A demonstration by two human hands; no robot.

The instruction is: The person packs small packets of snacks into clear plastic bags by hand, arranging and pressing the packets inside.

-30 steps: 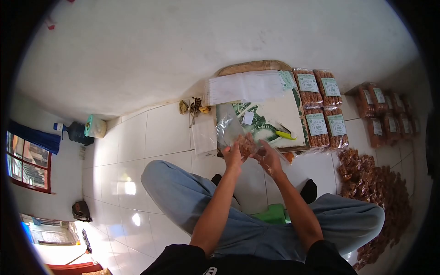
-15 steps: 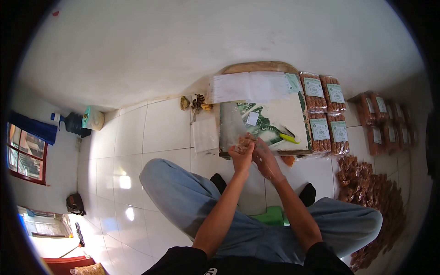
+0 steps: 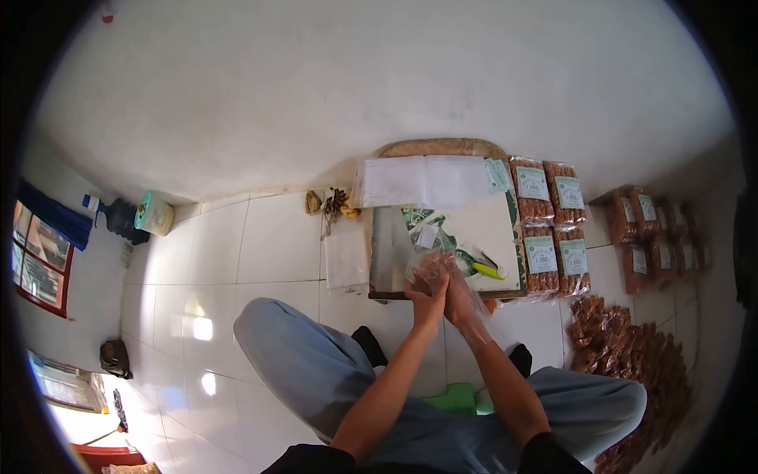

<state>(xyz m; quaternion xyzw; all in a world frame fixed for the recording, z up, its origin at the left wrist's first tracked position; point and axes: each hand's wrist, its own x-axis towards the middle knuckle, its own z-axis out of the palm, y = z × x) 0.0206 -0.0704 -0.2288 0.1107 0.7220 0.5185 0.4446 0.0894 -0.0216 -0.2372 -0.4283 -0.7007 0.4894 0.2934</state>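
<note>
Both hands meet over the near edge of a low board table. My left hand is closed on a clear plastic bag, bunched at its fingertips. Pressed alongside it, my right hand is closed too; shiny clear film lies over it down to the wrist. Whether this film belongs to the same bag I cannot tell. The right fingertips are partly hidden by plastic. Just beyond the hands a small white label lies on the table. A yellow-green cutter knife rests to the right of them.
White plastic sheets lie along the table's back, with green labels beside them. Several labelled packs of brown snacks stand at right; more packs are farther right. Small brown packets are heaped on the floor. Clear bags lie left.
The view has tilted up, so the table sits lower in the picture. My right hand has closed in against the left, its fingers no longer spread.
</note>
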